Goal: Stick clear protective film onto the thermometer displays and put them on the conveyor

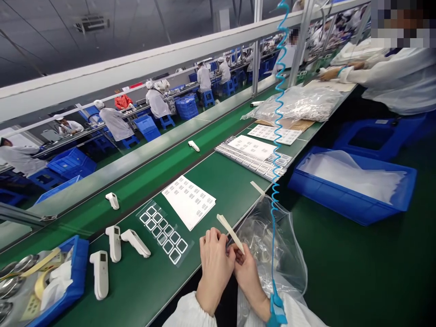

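My right hand [249,272] is closed on the lower end of a cream strip of tape [230,231], which slants up and left beside the bench edge. My left hand [215,265] is right beside it, fingers curled and fingertips meeting my right hand; whatever they pinch is hidden. A clear plastic bag [286,240] hangs at the bench edge by my right hand, with another tape strip [257,188] at its top. Left of my hands lie a clear sheet of white-framed square stickers [163,232] and a white printed label sheet [189,202].
Several white handheld thermometers [101,274] lie at left, near a blue bin [80,268]. A blue coiled cord [279,91] hangs down to my right wrist. Label sheets [252,147] and a plastic-wrapped pile [299,104] lie farther along. A co-worker's sleeve [384,75] is at upper right, above a blue crate [350,200].
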A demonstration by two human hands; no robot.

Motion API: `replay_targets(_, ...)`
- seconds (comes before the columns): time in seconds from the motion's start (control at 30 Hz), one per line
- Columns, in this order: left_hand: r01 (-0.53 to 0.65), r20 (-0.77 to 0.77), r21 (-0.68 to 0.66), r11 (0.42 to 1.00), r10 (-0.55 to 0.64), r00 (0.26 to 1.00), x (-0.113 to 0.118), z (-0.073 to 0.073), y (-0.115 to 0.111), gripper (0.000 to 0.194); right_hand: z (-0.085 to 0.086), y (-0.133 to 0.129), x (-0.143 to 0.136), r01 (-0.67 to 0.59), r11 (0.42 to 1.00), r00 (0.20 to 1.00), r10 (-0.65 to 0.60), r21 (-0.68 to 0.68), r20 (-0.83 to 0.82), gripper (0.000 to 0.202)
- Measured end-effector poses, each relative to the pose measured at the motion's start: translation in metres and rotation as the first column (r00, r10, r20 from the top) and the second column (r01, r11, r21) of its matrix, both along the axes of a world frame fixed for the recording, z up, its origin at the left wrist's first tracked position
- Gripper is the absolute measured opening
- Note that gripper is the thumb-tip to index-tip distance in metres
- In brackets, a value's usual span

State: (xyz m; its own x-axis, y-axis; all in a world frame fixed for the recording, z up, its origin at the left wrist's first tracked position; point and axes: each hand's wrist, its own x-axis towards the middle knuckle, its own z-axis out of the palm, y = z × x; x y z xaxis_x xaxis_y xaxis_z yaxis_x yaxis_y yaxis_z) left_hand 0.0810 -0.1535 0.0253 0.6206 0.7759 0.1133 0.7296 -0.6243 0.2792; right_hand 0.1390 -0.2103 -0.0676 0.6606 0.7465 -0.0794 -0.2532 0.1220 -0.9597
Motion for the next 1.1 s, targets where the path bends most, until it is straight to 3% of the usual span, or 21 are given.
replay_targets(0.17, 0.017, -0.005, 0.08, 0.997, -0.016, 1.0, 0.003, -0.011, 0.001, 0.02, 0.004, 0.002, 0.002, -0.021, 1.0, 0.999, 0.02, -0.002, -0.025, 0.035)
replay_targets(0.4, 0.021, 0.156, -0.01, 1.0, -0.019, 0.988, 0.006, -0.01, 0.003, 0.023, 0.033, -0.01, 0.031, -0.225, 0.974, 0.974, 0.225, 0.037, -0.01, 0.031)
replay_targets(0.67, 0.007, 0.142, -0.019, 1.0, -0.004, 0.99, 0.009, -0.012, 0.006, 0.022, 0.047, 0.003, 0.048, -0.12, 0.991, 0.991, 0.123, -0.067, 0.051, 0.043)
replay_targets(1.1, -0.097, 0.037, -0.11, 0.989, 0.102, 0.994, 0.019, -0.005, 0.013, 0.022, 0.031, 0.004, 0.056, -0.145, 0.978, 0.985, 0.157, -0.15, 0.074, 0.05)
